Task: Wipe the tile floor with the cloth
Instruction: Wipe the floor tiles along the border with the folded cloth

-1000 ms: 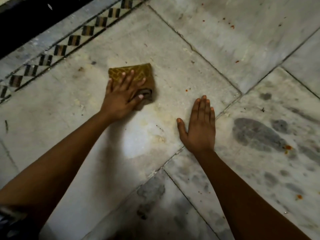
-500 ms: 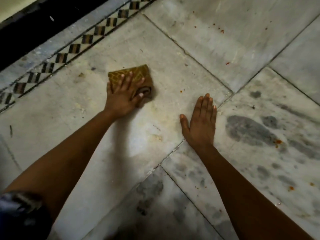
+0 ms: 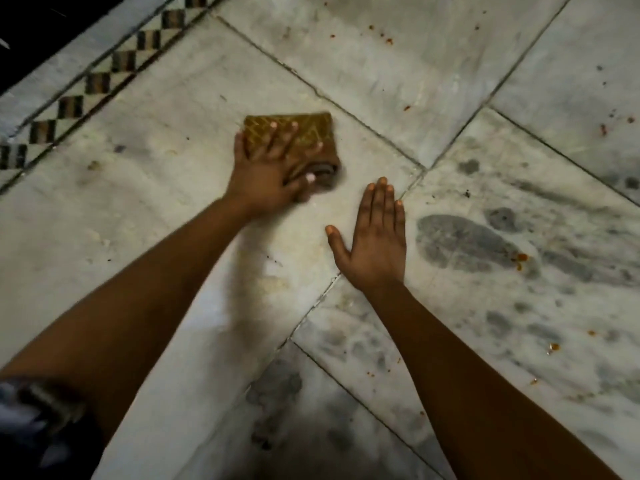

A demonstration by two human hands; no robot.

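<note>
- The cloth (image 3: pixel 300 140), a folded mustard-yellow pad with a woven pattern, lies flat on the pale tile floor (image 3: pixel 145 209), near the far corner of the large tile and short of the grout line beyond it.
- The left hand (image 3: pixel 268 171) presses down on the cloth with fingers spread and fairly straight across its top; the thumb lies along the near edge by a dark fold. It pushes flat rather than gripping.
- The right hand (image 3: pixel 375 247) lies flat on the floor just beside the cloth's near-right, fingers straight and together, thumb out; it holds nothing and looks like a prop for the body's weight.
- A checkered border strip (image 3: pixel 104 77) runs along the far left edge of the tiles.
- Orange-red specks (image 3: pixel 521 259) dot the grey-mottled tile to the right, and more lie on the far tiles, well apart from the cloth.
- Judgement: the wiping stroke is in hand on the large pale tile, which bears yellowish smears near both hands.
- Judgement: the task seems far from done. The next move calls for steady downward pressure while sliding the cloth over the smears, then shifting right towards the specks, with the right hand moved out of the path.
</note>
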